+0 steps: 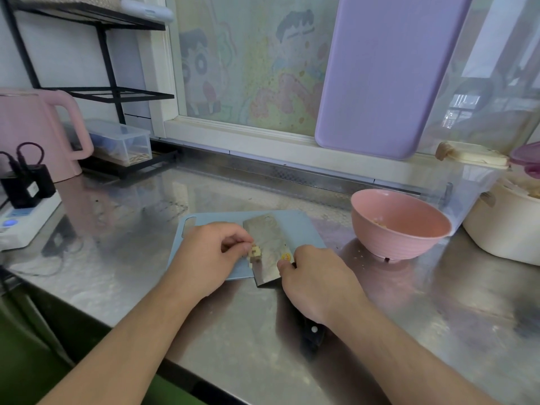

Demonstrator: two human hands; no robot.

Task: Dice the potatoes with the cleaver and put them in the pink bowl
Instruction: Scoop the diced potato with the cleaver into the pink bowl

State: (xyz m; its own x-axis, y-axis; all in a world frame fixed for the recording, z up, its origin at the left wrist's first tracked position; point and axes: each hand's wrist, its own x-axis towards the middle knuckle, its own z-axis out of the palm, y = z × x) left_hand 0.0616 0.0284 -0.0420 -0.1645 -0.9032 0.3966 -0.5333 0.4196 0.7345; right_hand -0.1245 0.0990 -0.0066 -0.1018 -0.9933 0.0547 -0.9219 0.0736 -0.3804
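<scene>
A pale blue cutting board (pixel 295 222) lies on the steel counter. The cleaver (pixel 267 244) lies with its flat blade tilted on the board, and my right hand (pixel 317 280) grips its dark handle near the blade. My left hand (pixel 214 254) has its fingers curled against a small heap of diced potato (pixel 254 253) at the blade's left edge. The pink bowl (pixel 399 226) stands to the right of the board with a few potato pieces inside.
A pink kettle (pixel 35 130), a power strip (pixel 20 220) with black plugs and a clear box (pixel 122 141) on a black rack sit at the left. A lilac board (pixel 380 74) leans on the window. A clear lidded tub (pixel 467 176) and a white pot (pixel 505 226) stand at the right.
</scene>
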